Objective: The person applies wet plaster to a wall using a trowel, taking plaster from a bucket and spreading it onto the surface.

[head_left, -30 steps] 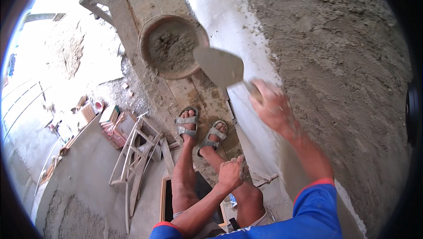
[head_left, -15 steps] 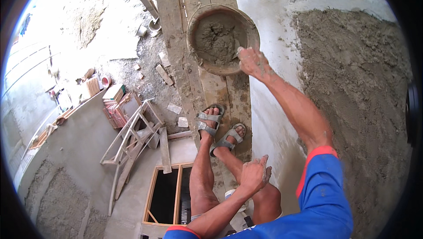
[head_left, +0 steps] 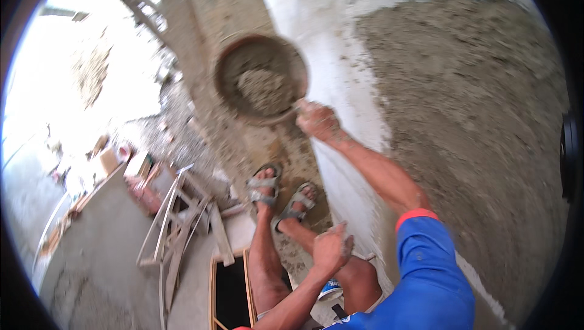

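Observation:
My right hand (head_left: 317,121) is closed at the near right rim of a round tub (head_left: 302,65) of grey mortar (head_left: 263,86). It grips what looks like a trowel, mostly hidden by the fist and blur. A lighter mound of mortar stands out in the tub. Wet mortar is smeared over that hand and wrist. Close to my right knee, my left hand (head_left: 333,248) hovers with nothing seen in it, some fingers loosely bent and others extended apart. The tub rests on wooden planks (head_left: 204,1), beyond my sandalled feet.
Along the right runs a wall with rough grey plaster (head_left: 462,99) and a pale smooth strip (head_left: 353,129). Left and below the planks are a wooden trestle (head_left: 176,226), a framed dark opening (head_left: 233,290), stacked tiles (head_left: 143,190) and rubble. A blue-and-white container (head_left: 330,289) stands by my knee.
My view has shifted and tilted, so the tub and planks appear lower and further left. The right hand stays by the tub's rim; a lighter mortar mound now shows inside.

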Demonstrator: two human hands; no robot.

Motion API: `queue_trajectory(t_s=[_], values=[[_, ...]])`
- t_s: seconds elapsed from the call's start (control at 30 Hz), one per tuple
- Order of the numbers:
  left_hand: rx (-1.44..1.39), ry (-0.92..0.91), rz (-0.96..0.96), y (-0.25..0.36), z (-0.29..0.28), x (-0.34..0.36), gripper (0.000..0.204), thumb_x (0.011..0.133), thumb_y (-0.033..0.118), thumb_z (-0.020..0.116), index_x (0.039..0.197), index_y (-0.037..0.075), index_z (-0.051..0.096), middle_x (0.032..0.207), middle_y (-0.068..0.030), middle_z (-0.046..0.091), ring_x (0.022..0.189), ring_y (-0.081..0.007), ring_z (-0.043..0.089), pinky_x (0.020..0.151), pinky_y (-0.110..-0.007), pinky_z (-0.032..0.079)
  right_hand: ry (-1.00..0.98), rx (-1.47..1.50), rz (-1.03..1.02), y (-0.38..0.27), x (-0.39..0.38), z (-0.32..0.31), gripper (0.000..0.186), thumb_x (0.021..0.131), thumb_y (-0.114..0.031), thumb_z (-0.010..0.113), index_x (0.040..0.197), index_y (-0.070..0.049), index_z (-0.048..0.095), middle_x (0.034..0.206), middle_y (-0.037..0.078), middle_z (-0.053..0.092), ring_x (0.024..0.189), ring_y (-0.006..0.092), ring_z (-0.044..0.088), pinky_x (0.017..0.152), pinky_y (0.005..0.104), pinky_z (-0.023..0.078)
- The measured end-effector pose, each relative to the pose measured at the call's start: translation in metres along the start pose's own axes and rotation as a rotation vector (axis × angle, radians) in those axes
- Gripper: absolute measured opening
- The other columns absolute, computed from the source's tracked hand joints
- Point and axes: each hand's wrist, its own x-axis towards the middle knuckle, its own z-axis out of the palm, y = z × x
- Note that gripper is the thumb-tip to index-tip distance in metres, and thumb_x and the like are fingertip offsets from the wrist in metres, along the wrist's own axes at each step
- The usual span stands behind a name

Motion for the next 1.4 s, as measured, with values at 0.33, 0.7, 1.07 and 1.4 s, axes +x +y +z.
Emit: queue_trajectory(t_s=[0.33, 0.7, 1.07, 1.4], values=[[0.025, -0.012, 0.003, 0.006, -0.007, 0.019, 0.045, 0.090, 0.034, 0.060, 0.126, 0.007, 0.052, 0.106, -0.0220, 0.066, 0.095, -0.0410, 0.064, 0.079, -0.051, 0.051, -0.109, 0.366, 0.236, -0.052, -0.025, -0.213, 0.036, 0.079, -0.014, 0.066, 0.111, -0.002, 0.056, 0.087, 0.025, 0.066, 0.084, 0.0423, 0.066, 0.078, 0.0480, 0.053], [0.144, 0.095, 0.163, 0.021, -0.031, 0.049, 0.047, 0.088, 0.036, 0.062, 0.123, 0.006, 0.054, 0.093, -0.0223, 0.067, 0.087, -0.0385, 0.067, 0.074, -0.049, 0.053, -0.175, 0.788, 0.356, -0.057, -0.072, -0.448, 0.045, 0.081, -0.022, 0.075, 0.118, -0.001, 0.061, 0.093, 0.012, 0.068, 0.076, 0.0177, 0.068, 0.063, 0.0311, 0.055], [0.158, -0.026, 0.048, 0.014, -0.001, 0.036, 0.049, 0.087, 0.038, 0.061, 0.124, 0.006, 0.054, 0.095, -0.0221, 0.067, 0.090, -0.0390, 0.066, 0.075, -0.051, 0.052, 0.596, 0.119, 0.660, -0.005, -0.126, -0.523, 0.040, 0.092, -0.018, 0.060, 0.126, 0.001, 0.054, 0.093, 0.009, 0.060, 0.065, 0.0110, 0.056, 0.048, 0.0227, 0.051], [0.078, -0.039, -0.071, 0.007, 0.007, 0.019, 0.048, 0.088, 0.038, 0.061, 0.124, 0.007, 0.056, 0.099, -0.0216, 0.068, 0.091, -0.0385, 0.067, 0.077, -0.050, 0.053, -0.011, 0.351, 0.602, 0.016, -0.057, -0.235, 0.042, 0.087, -0.020, 0.067, 0.124, -0.005, 0.054, 0.091, 0.016, 0.065, 0.077, 0.0275, 0.065, 0.067, 0.0383, 0.055]])
